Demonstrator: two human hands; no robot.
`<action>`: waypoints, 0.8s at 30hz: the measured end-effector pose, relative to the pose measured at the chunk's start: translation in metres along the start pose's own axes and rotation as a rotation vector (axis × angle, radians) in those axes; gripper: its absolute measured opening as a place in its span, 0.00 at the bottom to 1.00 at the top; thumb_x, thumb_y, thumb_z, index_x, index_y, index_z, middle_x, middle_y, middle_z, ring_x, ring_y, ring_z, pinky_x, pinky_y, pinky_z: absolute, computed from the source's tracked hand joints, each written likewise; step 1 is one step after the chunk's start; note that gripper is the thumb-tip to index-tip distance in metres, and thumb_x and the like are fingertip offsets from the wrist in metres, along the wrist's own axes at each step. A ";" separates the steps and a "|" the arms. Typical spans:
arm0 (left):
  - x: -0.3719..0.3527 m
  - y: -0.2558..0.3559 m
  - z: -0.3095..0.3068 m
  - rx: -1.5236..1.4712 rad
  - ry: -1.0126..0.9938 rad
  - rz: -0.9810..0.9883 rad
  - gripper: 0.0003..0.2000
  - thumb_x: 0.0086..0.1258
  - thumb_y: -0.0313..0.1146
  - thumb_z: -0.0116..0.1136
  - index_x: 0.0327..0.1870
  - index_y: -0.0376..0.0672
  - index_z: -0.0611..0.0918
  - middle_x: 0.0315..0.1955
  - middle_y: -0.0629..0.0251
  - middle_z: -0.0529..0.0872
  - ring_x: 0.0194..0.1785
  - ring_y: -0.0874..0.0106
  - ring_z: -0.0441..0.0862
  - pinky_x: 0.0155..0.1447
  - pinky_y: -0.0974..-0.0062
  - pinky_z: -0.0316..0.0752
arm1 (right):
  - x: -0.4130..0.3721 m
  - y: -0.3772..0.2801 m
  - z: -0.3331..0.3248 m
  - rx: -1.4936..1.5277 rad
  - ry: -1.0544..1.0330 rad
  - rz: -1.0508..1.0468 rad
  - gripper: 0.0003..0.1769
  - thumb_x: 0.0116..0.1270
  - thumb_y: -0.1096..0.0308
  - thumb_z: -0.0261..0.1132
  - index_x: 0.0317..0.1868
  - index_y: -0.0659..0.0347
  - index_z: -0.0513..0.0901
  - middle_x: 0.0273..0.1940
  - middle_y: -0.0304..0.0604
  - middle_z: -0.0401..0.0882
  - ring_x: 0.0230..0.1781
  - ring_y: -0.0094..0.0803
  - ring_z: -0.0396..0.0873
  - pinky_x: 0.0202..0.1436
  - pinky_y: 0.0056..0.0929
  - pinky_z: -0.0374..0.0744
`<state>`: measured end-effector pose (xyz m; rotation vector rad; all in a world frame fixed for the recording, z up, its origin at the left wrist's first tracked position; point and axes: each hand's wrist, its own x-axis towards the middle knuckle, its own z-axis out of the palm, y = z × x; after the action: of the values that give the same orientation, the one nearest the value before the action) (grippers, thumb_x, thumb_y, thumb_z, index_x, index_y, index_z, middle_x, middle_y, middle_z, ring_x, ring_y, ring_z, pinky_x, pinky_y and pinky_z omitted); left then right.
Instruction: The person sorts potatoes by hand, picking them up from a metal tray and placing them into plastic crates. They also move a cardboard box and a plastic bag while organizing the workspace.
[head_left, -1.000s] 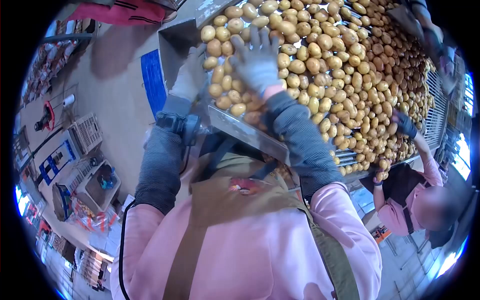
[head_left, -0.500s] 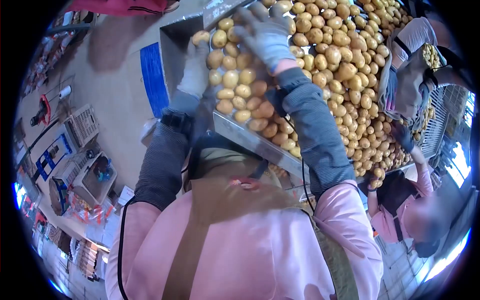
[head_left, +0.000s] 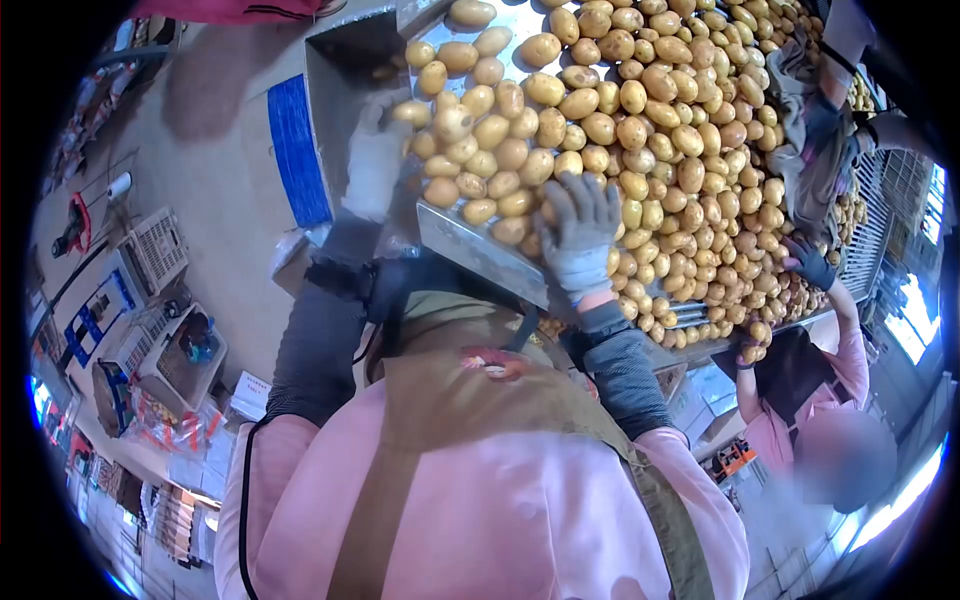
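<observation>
1. Potatoes [head_left: 688,139] lie crowded across a metal sorting table [head_left: 480,250], more loosely spaced near its far left corner.
2. The gloved right hand [head_left: 582,235] lies palm down on potatoes near the table's front edge, its fingers extended and slightly apart.
3. The gloved left hand [head_left: 370,165] is beside potatoes at the table's left end; blur hides its fingers, so I cannot tell whether they grip anything.
4. A blue panel [head_left: 298,150] stands left of that hand.
5. At right, a co-worker's dark-gloved hand [head_left: 812,266] reaches onto the potatoes.
</observation>
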<state>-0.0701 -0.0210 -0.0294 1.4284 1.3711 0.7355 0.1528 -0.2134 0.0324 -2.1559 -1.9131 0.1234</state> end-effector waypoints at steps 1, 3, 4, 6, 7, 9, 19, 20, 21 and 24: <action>-0.006 -0.004 -0.001 0.287 0.024 0.189 0.24 0.71 0.34 0.63 0.68 0.45 0.76 0.61 0.59 0.81 0.62 0.65 0.79 0.67 0.66 0.73 | -0.001 0.003 0.001 -0.032 0.018 0.058 0.27 0.57 0.63 0.73 0.59 0.51 0.81 0.64 0.43 0.75 0.69 0.47 0.70 0.73 0.53 0.63; -0.014 0.042 0.005 0.614 -0.061 0.375 0.25 0.68 0.38 0.67 0.66 0.50 0.79 0.62 0.56 0.80 0.59 0.59 0.81 0.63 0.63 0.76 | 0.016 0.006 -0.001 -0.095 0.061 0.177 0.29 0.56 0.63 0.74 0.60 0.51 0.81 0.66 0.45 0.73 0.70 0.47 0.69 0.73 0.52 0.65; -0.017 0.052 0.014 0.672 -0.161 0.356 0.24 0.67 0.39 0.68 0.65 0.50 0.80 0.61 0.56 0.81 0.59 0.59 0.81 0.62 0.62 0.77 | 0.025 0.011 0.006 -0.062 0.113 0.215 0.27 0.59 0.61 0.73 0.60 0.51 0.81 0.65 0.47 0.75 0.69 0.48 0.70 0.72 0.50 0.66; -0.015 0.061 0.025 0.732 -0.299 0.313 0.22 0.67 0.40 0.69 0.61 0.48 0.82 0.53 0.55 0.84 0.55 0.58 0.83 0.57 0.62 0.78 | 0.055 0.013 0.015 0.042 0.221 0.177 0.26 0.62 0.59 0.72 0.60 0.52 0.81 0.65 0.47 0.76 0.69 0.49 0.71 0.72 0.49 0.67; -0.009 0.059 0.029 0.577 -0.228 0.249 0.20 0.67 0.40 0.68 0.59 0.47 0.82 0.50 0.56 0.84 0.52 0.60 0.83 0.56 0.63 0.78 | 0.076 0.014 0.020 0.088 0.281 0.157 0.26 0.63 0.58 0.72 0.61 0.53 0.81 0.64 0.47 0.77 0.69 0.49 0.71 0.72 0.48 0.67; -0.002 0.048 0.038 0.266 -0.092 0.107 0.16 0.69 0.39 0.67 0.55 0.46 0.83 0.44 0.58 0.85 0.47 0.64 0.84 0.53 0.66 0.78 | 0.121 0.018 0.030 0.250 0.122 0.109 0.26 0.66 0.52 0.70 0.62 0.51 0.81 0.64 0.46 0.79 0.69 0.50 0.72 0.75 0.54 0.64; -0.004 -0.017 -0.004 -0.571 -0.064 -0.193 0.24 0.74 0.26 0.48 0.71 0.31 0.71 0.63 0.50 0.81 0.67 0.66 0.78 0.70 0.73 0.73 | 0.008 -0.050 0.031 0.106 -0.218 -0.070 0.37 0.66 0.43 0.66 0.72 0.48 0.74 0.75 0.48 0.66 0.78 0.51 0.60 0.79 0.66 0.53; -0.002 -0.021 -0.009 -0.208 -0.125 0.075 0.26 0.70 0.24 0.47 0.70 0.33 0.74 0.62 0.52 0.82 0.66 0.66 0.78 0.71 0.73 0.72 | 0.016 -0.045 0.032 0.061 -0.194 -0.077 0.37 0.67 0.44 0.66 0.72 0.49 0.74 0.76 0.48 0.65 0.78 0.50 0.60 0.79 0.66 0.54; -0.004 -0.009 -0.013 -0.178 -0.179 -0.014 0.25 0.69 0.23 0.47 0.69 0.34 0.76 0.62 0.54 0.82 0.66 0.67 0.78 0.70 0.73 0.72 | 0.024 -0.042 0.033 0.017 -0.175 -0.083 0.37 0.67 0.44 0.65 0.73 0.50 0.74 0.77 0.48 0.65 0.78 0.49 0.60 0.79 0.65 0.54; 0.009 0.009 -0.026 -0.093 -0.281 -0.277 0.20 0.71 0.25 0.48 0.61 0.38 0.85 0.61 0.58 0.84 0.63 0.71 0.79 0.68 0.75 0.72 | 0.096 -0.025 0.053 -0.120 -0.045 -0.132 0.33 0.72 0.44 0.61 0.74 0.44 0.72 0.77 0.49 0.65 0.78 0.49 0.61 0.79 0.65 0.53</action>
<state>-0.0890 -0.0053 -0.0140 1.1874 1.2628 0.3966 0.1288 -0.1093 -0.0024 -2.1091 -2.1321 0.0336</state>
